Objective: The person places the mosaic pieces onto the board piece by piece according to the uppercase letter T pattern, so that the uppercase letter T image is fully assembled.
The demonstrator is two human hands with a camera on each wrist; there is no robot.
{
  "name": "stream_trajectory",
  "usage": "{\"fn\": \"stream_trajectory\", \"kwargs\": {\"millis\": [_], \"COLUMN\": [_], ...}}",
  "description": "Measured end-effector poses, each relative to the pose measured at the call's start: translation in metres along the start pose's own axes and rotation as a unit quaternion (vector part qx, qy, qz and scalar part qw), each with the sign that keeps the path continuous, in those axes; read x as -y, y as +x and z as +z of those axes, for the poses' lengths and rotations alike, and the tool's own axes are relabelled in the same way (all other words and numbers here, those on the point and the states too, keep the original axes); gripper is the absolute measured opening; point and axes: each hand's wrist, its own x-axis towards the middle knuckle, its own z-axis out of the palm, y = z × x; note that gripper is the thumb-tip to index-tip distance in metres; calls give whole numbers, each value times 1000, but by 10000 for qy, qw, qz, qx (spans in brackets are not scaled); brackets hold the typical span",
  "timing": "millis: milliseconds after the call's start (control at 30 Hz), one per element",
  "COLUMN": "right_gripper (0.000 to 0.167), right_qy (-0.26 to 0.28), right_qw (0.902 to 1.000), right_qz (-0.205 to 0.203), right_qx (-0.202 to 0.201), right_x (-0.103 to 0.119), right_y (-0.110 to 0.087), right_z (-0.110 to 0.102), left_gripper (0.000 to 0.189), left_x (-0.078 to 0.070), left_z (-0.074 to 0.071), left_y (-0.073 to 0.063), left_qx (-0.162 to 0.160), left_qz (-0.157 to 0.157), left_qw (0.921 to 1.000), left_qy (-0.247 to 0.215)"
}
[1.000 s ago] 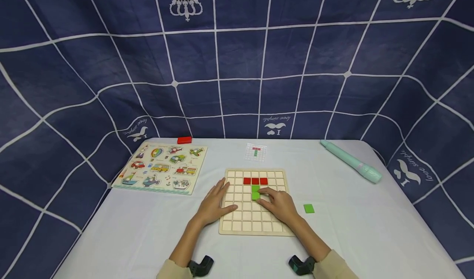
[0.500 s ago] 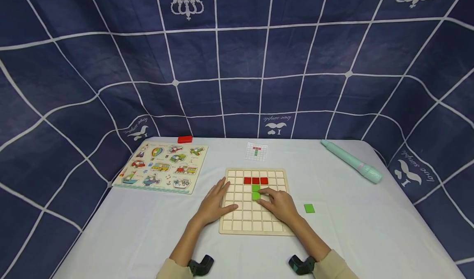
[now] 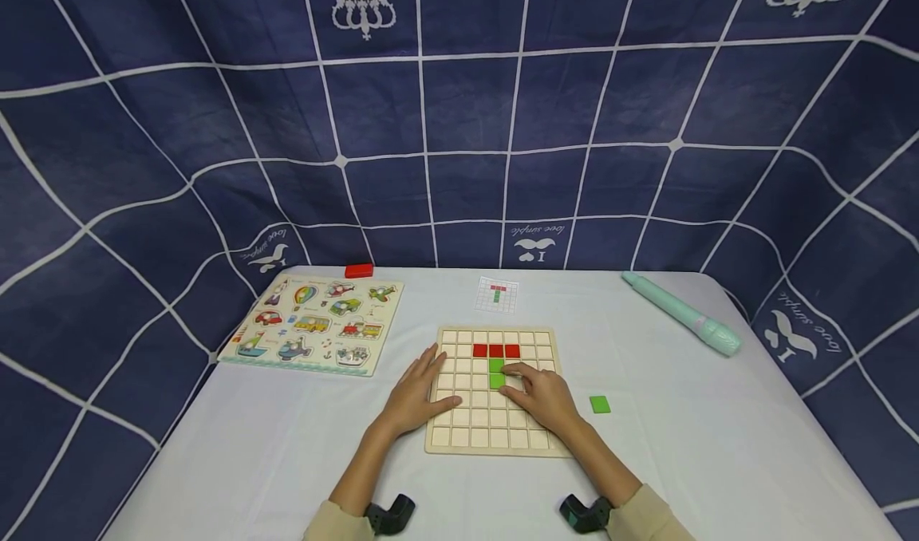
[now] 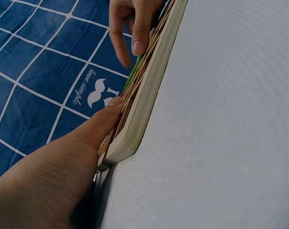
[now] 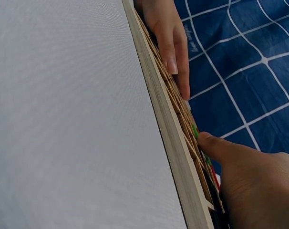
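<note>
My left hand [image 3: 415, 395] rests along the left edge of a wooden grid board [image 3: 470, 438], thumb lying over its cells and fingers fairly straight. Three red square tiles [image 3: 496, 351] fill a row in the board. Below the middle one sit a green tile [image 3: 496, 365] and a lower green tile [image 3: 497, 381], both flat in their cells. My right hand [image 3: 543, 398] hovers low over the board, its thumb and index fingertips at the right corners of the lower green tile, without visibly pinching it. The right wrist view shows the thumb [image 5: 209, 139] close to the green tiles.
A loose green tile [image 3: 599, 404] lies right of the board. Behind stands a printed pattern card [image 3: 496, 294]. A picture puzzle board [image 3: 310, 325] and red block [image 3: 358, 271] are at left, a pale green wrapped stick-shaped object [image 3: 678, 311] at right. A blue curtain [image 3: 459, 126] hangs behind.
The lower green tile, slightly tilted one second ago, now lies flat in its cell. My right fingertips have drawn a little to the right. The left hand stays where it was.
</note>
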Motion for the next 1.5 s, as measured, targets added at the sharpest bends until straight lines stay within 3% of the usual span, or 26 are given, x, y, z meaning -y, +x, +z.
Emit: {"fn": "stream_trajectory", "kwargs": {"millis": [433, 800, 1133, 1500], "right_gripper": [30, 34, 39, 41], "right_qy": [207, 304, 204, 33], "right_qw": [9997, 9985, 9992, 9984], "right_qz": [43, -403, 49, 544], "right_qx": [84, -234, -328, -166], "right_x": [0, -44, -83, -86], "right_y": [-13, -51, -76, -81], "right_z": [-17, -59, -95, -105], "left_gripper": [90, 89, 90, 91], "left_x": [0, 2, 0, 1], "left_z": [0, 1, 0, 2], "left_y": [1, 0, 0, 1], "left_qx": [-21, -86, -12, -12], "left_qz": [156, 159, 65, 39], "left_qw": [9999, 9998, 10000, 9999], "left_qy": [-5, -22, 71, 98]}}
